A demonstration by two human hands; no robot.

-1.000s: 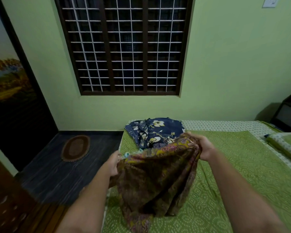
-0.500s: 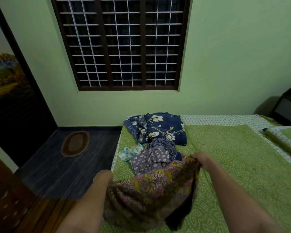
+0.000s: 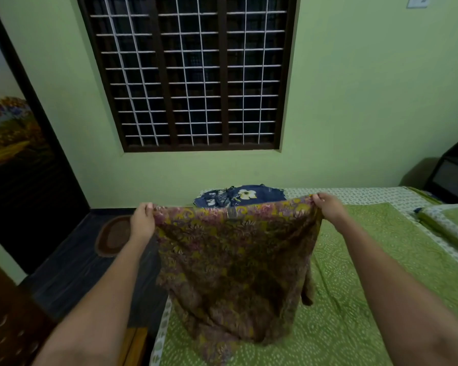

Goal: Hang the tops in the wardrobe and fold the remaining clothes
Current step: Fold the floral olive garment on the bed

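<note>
In the middle of the frame, a thin, soft cloth (image 3: 236, 260) with a brown, yellow and pink flower print was held up above the bed (image 3: 354, 299). It was stretched wide along its top edge and hung down in loose folds. Its bottom part lay crumpled on the bed cover near the lower middle of the frame.

The left hand (image 3: 142, 221) pinched the top left corner of the cloth, with the fingers curled tight around the edge. The right hand (image 3: 328, 207) pinched the top right corner the same way. Both grips were closed on the fabric, and the two bare arms reached up from the bottom corners of the frame.

The bed cover was green with small white dotted rings. Just behind the top edge of the cloth, a dark blue garment (image 3: 238, 195) with a big pale flower lay bunched at the far end of the bed.

A green pillow (image 3: 450, 225) sat at the right edge. An oval brown mat (image 3: 114, 236) lay on the dark floor at the left. A window (image 3: 191, 72) with a dark wood frame and a white square grille filled the top of the frame.
</note>
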